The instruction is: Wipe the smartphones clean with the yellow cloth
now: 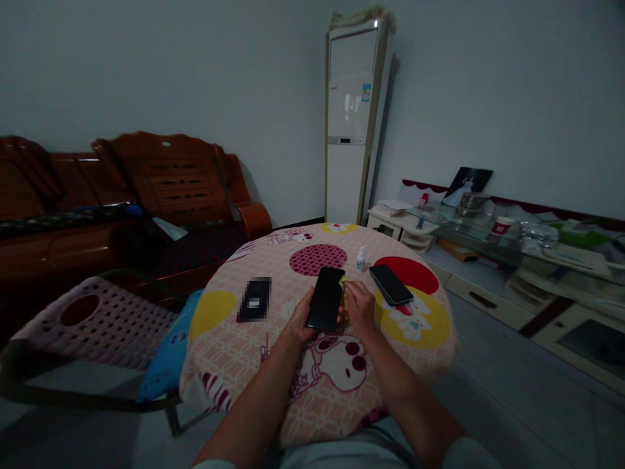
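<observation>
In the clasping left hand (301, 320), I judge, the black rectangular phone (325, 299) could slip if the right hand (360, 305), pinching yellow clothlike scrap (342, 281), pushes.

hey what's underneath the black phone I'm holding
Your left hand holds the phone by its left edge and disappears behind it. The patterned tablecloth lies below. The phone's back, and whatever is directly beneath it, are covered, so I can't tell.

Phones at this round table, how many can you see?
2 clear ones: a black phone in the left hand, and a second phone lying right of the small white bottle. A dark pixelated item at the left may be another; I can't tell.
</observation>
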{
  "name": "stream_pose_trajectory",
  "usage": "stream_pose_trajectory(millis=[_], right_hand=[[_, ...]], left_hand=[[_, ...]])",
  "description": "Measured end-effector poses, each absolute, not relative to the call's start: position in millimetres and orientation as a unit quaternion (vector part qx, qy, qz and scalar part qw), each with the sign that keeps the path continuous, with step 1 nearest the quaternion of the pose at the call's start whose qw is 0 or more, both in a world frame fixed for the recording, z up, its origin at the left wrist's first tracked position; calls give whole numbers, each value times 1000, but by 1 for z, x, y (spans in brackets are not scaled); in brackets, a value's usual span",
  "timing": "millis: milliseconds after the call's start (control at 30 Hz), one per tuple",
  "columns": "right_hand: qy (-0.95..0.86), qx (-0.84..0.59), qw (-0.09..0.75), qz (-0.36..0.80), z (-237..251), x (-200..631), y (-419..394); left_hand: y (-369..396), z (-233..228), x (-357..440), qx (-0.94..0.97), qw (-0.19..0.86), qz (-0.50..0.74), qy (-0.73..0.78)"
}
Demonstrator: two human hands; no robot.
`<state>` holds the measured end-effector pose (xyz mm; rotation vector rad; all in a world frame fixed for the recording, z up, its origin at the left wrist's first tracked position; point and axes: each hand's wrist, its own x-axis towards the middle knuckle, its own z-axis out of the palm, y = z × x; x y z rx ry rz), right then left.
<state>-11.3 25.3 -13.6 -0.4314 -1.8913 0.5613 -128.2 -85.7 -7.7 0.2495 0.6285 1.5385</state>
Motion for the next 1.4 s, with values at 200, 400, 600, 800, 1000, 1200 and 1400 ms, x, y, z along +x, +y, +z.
stream_pose_trajectory(millis=[200,400,600,800,1000,1200,1400], right_hand=[[-793,-196,535,217,-16,-9,32],[-819,-172,509,202,-19,-14,26],[-807,-204,520,191,-20,-12,37],[-833,-171,490,193,-20,-12,26],[-857,-100,465,198,-18,-12,12],[-813,-121,527,215,-16,-10,13],[-865,-80,473,143,-18,-16,9]], left_hand=[[-87,-4,-124,120,670,667,304],[-85,-7,-129,124,647,691,298],[-85,-9,-127,156,662,662,315],[-84,-9,-130,128,652,687,292],[-83,-8,-135,60,618,717,316],[-83,-4,-127,91,604,721,327],[-79,-7,-121,97,569,721,384]])
